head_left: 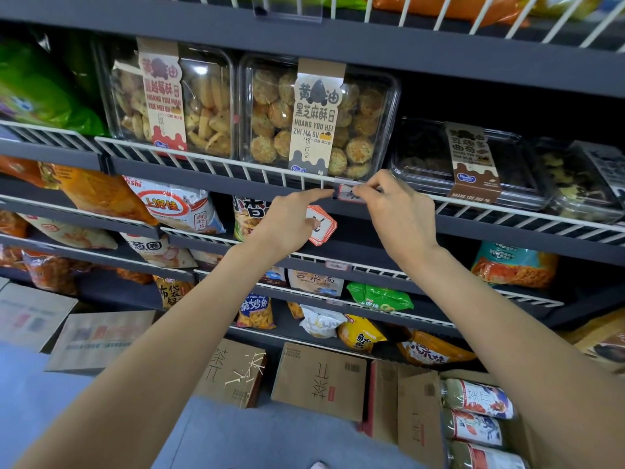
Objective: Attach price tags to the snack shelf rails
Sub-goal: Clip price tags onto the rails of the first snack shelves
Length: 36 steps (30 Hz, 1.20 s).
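up at the wire rail [236, 163], right hand [395, 211] pinches a price tag [348, 193]; left hand [287, 221] grips spare tags [321, 225], forefinger outstretched.

Dark grey metal shelving [372, 42] fills the view in stepped tiers, each tier fronted by a white wire fence [216, 165]. Below it lies a blue-grey floor [30, 401], where brown cardboard cartons [318, 380] stand in a row against the shelving's foot. The light is even and soft.
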Motion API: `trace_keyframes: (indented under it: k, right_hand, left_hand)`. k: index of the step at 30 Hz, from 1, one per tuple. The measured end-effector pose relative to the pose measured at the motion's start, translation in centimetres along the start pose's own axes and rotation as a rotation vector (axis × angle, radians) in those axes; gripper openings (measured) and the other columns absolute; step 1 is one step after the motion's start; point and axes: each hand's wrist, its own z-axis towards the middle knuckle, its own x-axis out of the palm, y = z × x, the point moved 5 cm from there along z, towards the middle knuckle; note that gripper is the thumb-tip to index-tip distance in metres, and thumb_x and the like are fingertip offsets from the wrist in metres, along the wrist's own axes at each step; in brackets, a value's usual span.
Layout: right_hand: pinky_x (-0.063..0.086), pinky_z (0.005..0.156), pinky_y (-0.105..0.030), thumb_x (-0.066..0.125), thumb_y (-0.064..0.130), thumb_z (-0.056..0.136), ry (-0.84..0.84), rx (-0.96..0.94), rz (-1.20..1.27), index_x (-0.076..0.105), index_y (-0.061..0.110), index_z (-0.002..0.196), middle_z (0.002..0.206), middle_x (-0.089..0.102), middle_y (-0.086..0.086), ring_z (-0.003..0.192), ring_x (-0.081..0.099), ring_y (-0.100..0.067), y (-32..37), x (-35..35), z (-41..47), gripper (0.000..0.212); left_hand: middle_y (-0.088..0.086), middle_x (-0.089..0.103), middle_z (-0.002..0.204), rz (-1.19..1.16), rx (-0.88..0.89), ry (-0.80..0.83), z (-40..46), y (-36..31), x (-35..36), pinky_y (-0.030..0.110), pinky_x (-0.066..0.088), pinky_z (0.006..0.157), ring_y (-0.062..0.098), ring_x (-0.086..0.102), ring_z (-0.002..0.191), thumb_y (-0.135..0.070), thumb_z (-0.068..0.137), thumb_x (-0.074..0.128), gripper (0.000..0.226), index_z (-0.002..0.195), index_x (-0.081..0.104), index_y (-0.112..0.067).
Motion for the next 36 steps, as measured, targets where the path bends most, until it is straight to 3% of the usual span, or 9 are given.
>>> trace_keyframes:
  k: [3, 6, 10, 20, 24, 26, 28, 32, 36]
  right_hand:
    - [0.020, 0.042, -0.018, 0.083, -0.005, 0.051, -0.022, -0.023, -0.017, 0.071, 0.013, 0.083, 0.083, 0.060, -0.003, 0.066, 0.059, -0.020, 0.1, -0.2, 0.0, 0.038]
    - [0.018, 0.043, -0.017, 0.085, -0.004, 0.050, -0.046, -0.031, -0.030, 0.073, 0.015, 0.090, 0.083, 0.061, -0.001, 0.062, 0.059, -0.018, 0.1, -0.2, -0.4, 0.045]
    - [0.019, 0.042, -0.017, 0.081, -0.005, 0.053, -0.087, -0.046, -0.032, 0.072, 0.015, 0.095, 0.083, 0.063, -0.001, 0.060, 0.061, -0.018, 0.0, -0.7, -0.7, 0.047]
    - [0.027, 0.041, -0.020, 0.080, 0.006, 0.065, -0.021, -0.020, -0.043, 0.070, 0.011, 0.094, 0.091, 0.060, -0.002, 0.074, 0.061, -0.018, 0.6, -0.4, -0.5, 0.031]
    - [0.045, 0.061, -0.028, 0.049, 0.028, 0.095, 0.133, 0.177, 0.411, 0.066, 0.019, 0.111, 0.104, 0.060, 0.002, 0.089, 0.060, -0.016, 0.9, -1.5, -0.2, 0.025]
    - [0.043, 0.062, -0.020, 0.047, 0.029, 0.097, 0.198, 0.287, 0.842, 0.068, 0.019, 0.108, 0.080, 0.065, 0.015, 0.075, 0.060, 0.000, 1.6, -2.2, 0.3, 0.026]
    - [0.034, 0.050, -0.009, 0.050, 0.021, 0.096, 0.274, 0.372, 1.156, 0.069, 0.014, 0.106, 0.048, 0.054, 0.018, 0.050, 0.047, 0.002, 2.5, -2.5, 0.9, 0.023]
    - [0.030, 0.039, -0.008, 0.057, 0.006, 0.091, 0.343, 0.472, 1.352, 0.068, 0.006, 0.103, 0.049, 0.053, 0.016, 0.050, 0.037, -0.007, 4.9, -2.5, 1.6, 0.017]
    - [0.030, 0.039, -0.007, 0.058, 0.007, 0.090, 0.386, 0.443, 1.393, 0.068, 0.012, 0.094, 0.051, 0.055, 0.015, 0.047, 0.039, -0.003, 9.1, -2.7, 2.9, 0.012]
  left_hand:
    - [0.008, 0.049, 0.139, -0.022, 0.004, -0.016, 0.1, -0.1, -0.2, 0.010, 0.037, 0.050, 0.016, 0.054, 0.066, -0.007, 0.093, 0.050, 0.054, 0.138, 0.040, -0.034]
    - [0.006, 0.050, 0.138, -0.072, -0.006, -0.050, 0.0, -0.3, -0.4, 0.011, 0.038, 0.056, 0.019, 0.058, 0.080, -0.008, 0.093, 0.051, 0.051, 0.138, 0.041, -0.030]
    - [0.003, 0.052, 0.137, -0.139, -0.042, -0.137, -0.5, -0.4, -0.9, 0.025, 0.033, 0.101, 0.025, 0.045, 0.127, -0.012, 0.092, 0.054, 0.047, 0.137, 0.044, -0.022]
    - [0.008, 0.062, 0.122, -0.454, -0.167, -0.317, -1.9, 0.2, -0.7, 0.038, 0.045, 0.100, 0.022, 0.056, 0.114, -0.015, 0.090, 0.059, 0.038, 0.127, 0.053, -0.008]
    - [0.009, 0.066, 0.109, -0.576, -0.223, -0.363, -2.5, 0.5, -1.5, 0.038, 0.050, 0.094, 0.021, 0.062, 0.102, -0.012, 0.090, 0.059, 0.027, 0.115, 0.056, -0.004]
    - [0.008, 0.068, 0.104, -0.592, -0.210, -0.352, -2.8, 0.6, -2.0, 0.038, 0.051, 0.091, 0.021, 0.064, 0.099, -0.012, 0.089, 0.060, 0.024, 0.112, 0.057, -0.005]
    - [0.007, 0.069, 0.103, -0.576, -0.199, -0.354, -3.4, 0.9, -2.7, 0.037, 0.051, 0.090, 0.020, 0.064, 0.097, -0.014, 0.089, 0.060, 0.024, 0.112, 0.058, -0.007]
    - [0.007, 0.068, 0.103, -0.568, -0.160, -0.365, -5.1, 2.0, -4.8, 0.027, 0.052, 0.082, 0.016, 0.064, 0.095, -0.014, 0.090, 0.059, 0.023, 0.112, 0.058, -0.008]
    - [0.004, 0.067, 0.104, -0.561, -0.161, -0.404, -7.4, 4.6, -7.4, 0.025, 0.052, 0.083, 0.016, 0.063, 0.096, -0.014, 0.090, 0.058, 0.025, 0.114, 0.056, -0.007]
